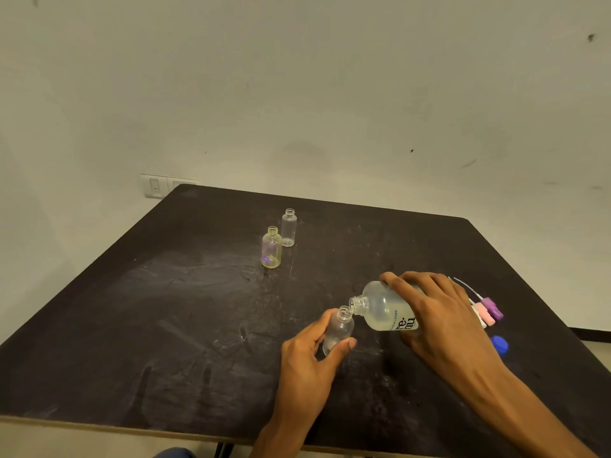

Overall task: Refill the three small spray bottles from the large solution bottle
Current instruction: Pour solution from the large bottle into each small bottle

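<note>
The right hand (439, 312) grips the large translucent plastic solution bottle (385, 307), long axis tilted, open neck pointing down-left onto the mouth of the small clear plastic spray bottle (338, 330), gripped near-upright by the left hand (307, 355) above the dark counter (165, 325).

Scuffed black table (165, 325), off-white marked wall (297, 94), wall switch (155, 186)

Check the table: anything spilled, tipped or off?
No clear spill. The table is scuffed, with pale smears. The large bottle is tilted only for pouring into the held small bottle. The yellowish bottle and clear bottle stand upright, uncapped.
</note>
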